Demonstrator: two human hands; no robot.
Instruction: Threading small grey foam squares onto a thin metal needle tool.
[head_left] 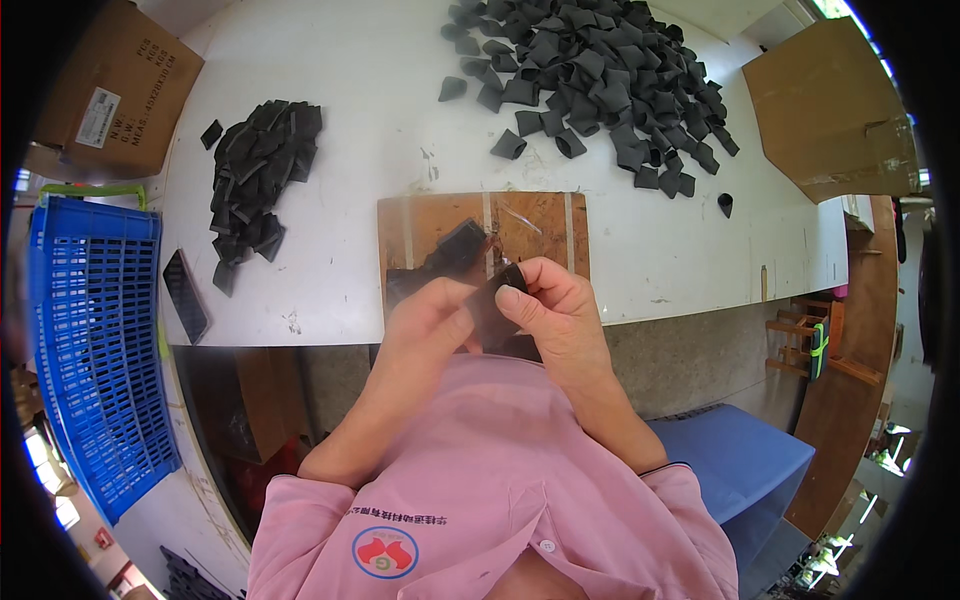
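Note:
Both hands meet over the near edge of the white table (350, 150). My left hand (425, 325) and my right hand (555, 305) pinch the same flat black piece (492, 310) between them. Just beyond the fingers lies a brown wooden board (535, 225) with tape strips, and a black block (460, 242) rests on it. A large heap of loose black pieces (595, 75) fills the far right of the table. A smaller stacked pile of black pieces (258, 170) sits at the left.
A blue plastic crate (95, 340) stands left of the table. Cardboard boxes sit at the far left (115, 85) and far right (830, 110). A flat black strip (185, 295) lies near the table's left edge. A blue seat (740, 460) is at lower right.

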